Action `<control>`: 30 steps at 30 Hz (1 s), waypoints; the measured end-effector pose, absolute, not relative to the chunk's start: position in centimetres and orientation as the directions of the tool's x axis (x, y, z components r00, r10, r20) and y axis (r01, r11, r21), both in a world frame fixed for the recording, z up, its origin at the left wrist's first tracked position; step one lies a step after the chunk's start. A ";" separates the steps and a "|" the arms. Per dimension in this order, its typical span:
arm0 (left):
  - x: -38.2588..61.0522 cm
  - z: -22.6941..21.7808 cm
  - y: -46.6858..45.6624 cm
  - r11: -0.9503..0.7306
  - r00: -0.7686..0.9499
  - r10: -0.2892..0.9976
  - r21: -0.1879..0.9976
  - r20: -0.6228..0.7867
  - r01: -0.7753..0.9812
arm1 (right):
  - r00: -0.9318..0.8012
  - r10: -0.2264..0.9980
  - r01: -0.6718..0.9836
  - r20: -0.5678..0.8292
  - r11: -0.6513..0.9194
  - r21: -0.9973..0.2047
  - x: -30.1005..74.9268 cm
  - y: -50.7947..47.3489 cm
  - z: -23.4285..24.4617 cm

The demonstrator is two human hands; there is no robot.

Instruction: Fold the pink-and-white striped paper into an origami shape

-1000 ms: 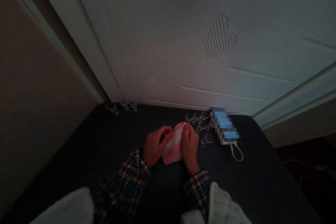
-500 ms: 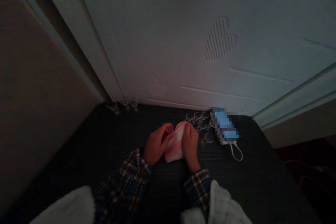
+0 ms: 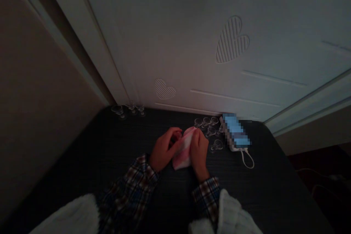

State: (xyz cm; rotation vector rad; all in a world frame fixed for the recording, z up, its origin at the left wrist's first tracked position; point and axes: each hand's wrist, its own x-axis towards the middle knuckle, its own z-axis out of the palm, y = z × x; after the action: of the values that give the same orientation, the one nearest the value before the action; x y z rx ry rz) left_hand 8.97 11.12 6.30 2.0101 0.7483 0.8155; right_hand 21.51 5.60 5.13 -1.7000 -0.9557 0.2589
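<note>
Two hands in checked sleeves were over the dark table, with one pink and white cloth between them. The right hand had its fingers closed, gripping the cloth's right side. The left hand had fingers curled partway in, with its thumb by the cloth's left side; it was too dark to tell if they gripped anything. The cloth was longer than it was wide, and its long way ran away from the person, with its top leaning right. Just past the right hand were what looked like six little clear cups. Right beside them lay one phone with a white loop. Farther off, at the back left, were three more clear cups. Behind it all, the white panel had two striped hearts.
</note>
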 end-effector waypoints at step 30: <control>9.1 5.7 11.3 -0.563 0.561 0.768 0.743 0.308 0.363 | 0.620 0.736 0.470 0.271 -0.072 -0.880 21.4 5.6 5.4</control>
State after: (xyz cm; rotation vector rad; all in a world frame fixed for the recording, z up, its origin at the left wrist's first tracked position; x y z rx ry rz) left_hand 9.13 11.28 5.70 2.1695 0.9025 0.8394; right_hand 21.44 5.60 5.38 -1.7162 -0.9938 0.2944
